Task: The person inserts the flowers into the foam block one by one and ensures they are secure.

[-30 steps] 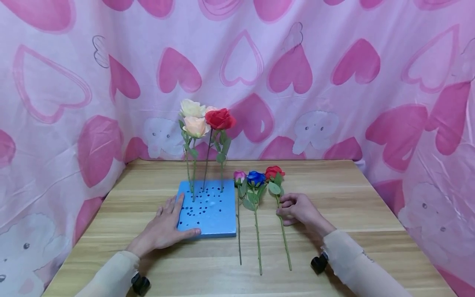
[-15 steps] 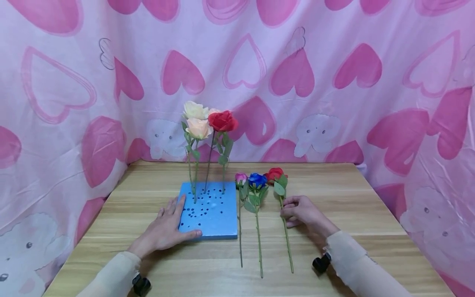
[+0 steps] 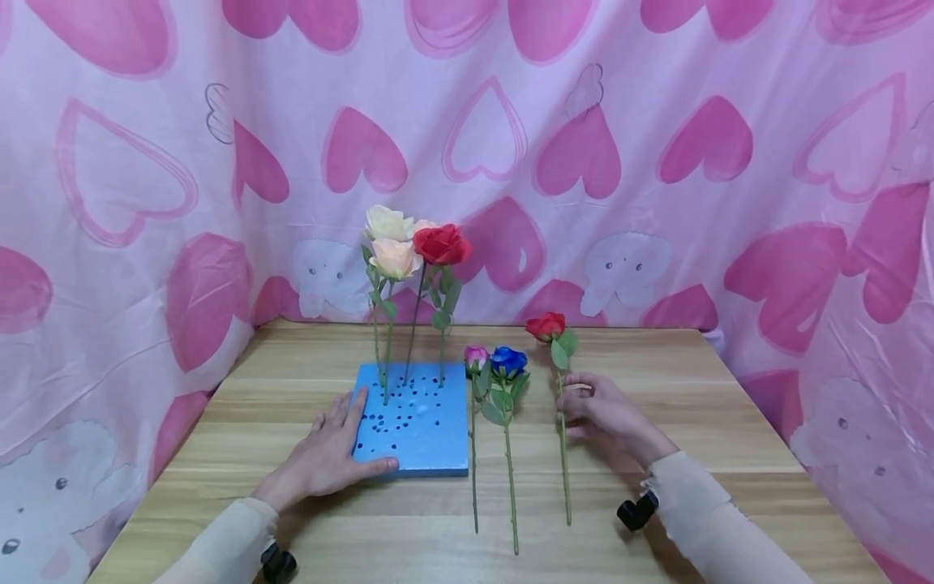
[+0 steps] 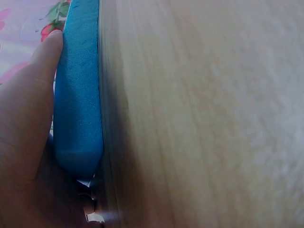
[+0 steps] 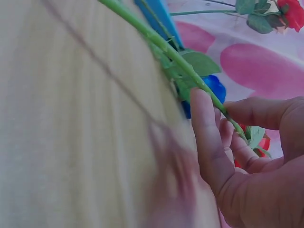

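Observation:
My right hand [image 3: 601,412] pinches the green stem of a red rose [image 3: 546,327] between thumb and fingers. In the right wrist view that stem [image 5: 175,56] runs slantwise above the table, its shadow apart from it. My left hand [image 3: 324,454] lies on the left edge of a blue foam block [image 3: 430,442] full of holes, thumb along its near edge and fingers straight. Several roses stand upright in the block's far part: a white rose [image 3: 388,222], a peach rose [image 3: 395,259], a red rose [image 3: 442,244], and a pale one mostly hidden behind.
A blue rose [image 3: 508,362] and a purple-pink rose [image 3: 477,357] lie on the wooden table [image 3: 679,405] between the block and my right hand. A pink curtain [image 3: 481,162] printed with hearts hangs around the table's back and sides.
My right hand has lifted the red rose off the table, its bloom rising and its stem turning more upright. My left hand stays on the block. The view has tilted up slightly.

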`<act>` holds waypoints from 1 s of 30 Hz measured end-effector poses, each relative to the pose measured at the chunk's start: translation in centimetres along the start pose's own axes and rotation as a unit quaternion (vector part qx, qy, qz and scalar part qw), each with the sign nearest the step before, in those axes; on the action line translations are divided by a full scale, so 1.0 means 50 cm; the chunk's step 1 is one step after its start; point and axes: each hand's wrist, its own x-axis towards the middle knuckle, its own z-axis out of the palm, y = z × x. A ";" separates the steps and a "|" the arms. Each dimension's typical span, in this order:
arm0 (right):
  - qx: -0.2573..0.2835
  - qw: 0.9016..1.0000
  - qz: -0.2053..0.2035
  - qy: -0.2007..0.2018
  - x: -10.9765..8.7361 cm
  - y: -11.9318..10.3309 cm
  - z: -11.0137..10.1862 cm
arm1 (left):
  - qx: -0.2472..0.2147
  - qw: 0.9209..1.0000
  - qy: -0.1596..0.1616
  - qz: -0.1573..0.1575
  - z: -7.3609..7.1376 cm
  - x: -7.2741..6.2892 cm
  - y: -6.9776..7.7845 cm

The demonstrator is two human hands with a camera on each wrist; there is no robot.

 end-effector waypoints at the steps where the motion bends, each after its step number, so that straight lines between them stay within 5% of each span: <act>1: -0.001 1.000 -0.007 -0.001 -0.001 -0.006 -0.001 | 0.000 1.000 0.000 0.000 0.000 0.000 0.001; 14: 0.028 0.996 -0.082 0.031 0.020 -0.111 0.018 | 0.000 1.000 0.002 0.002 0.002 0.000 -0.001; 30: 0.049 0.974 -0.221 0.027 0.046 -0.203 0.096 | 0.000 1.000 0.001 0.001 0.004 0.000 -0.003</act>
